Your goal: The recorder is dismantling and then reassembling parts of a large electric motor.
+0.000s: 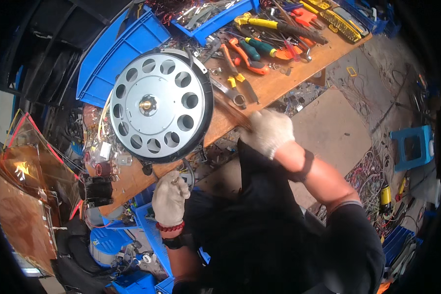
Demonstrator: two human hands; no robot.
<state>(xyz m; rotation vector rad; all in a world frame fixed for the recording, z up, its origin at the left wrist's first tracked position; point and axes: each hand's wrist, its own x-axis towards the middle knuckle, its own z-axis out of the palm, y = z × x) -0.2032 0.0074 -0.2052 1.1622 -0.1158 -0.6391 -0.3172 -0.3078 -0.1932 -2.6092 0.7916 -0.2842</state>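
A round silver metal wheel (137, 120) with a ring of large holes, a black rim and a brass-coloured centre lies on the wooden bench. My right hand (268, 132), in a pale work glove, is closed round a brown stick-like handle (234, 111) at the bench's front edge. The handle slants toward the wheel's right side; what its far end joins, I cannot make out. Below the wheel, my gloved left hand (170, 198) has its fingers curled, close beside a grey cable (190, 175). Whatever is inside those fingers, if anything, is hidden.
Pliers (250, 56), a wrench (228, 93) and several other hand tools crowd the bench (284, 78). Blue bins (125, 54) stand behind the wheel. Tangled wires (362, 183) and a blue stool (411, 147) are on the floor at right. A brown panel (24, 215) leans at left.
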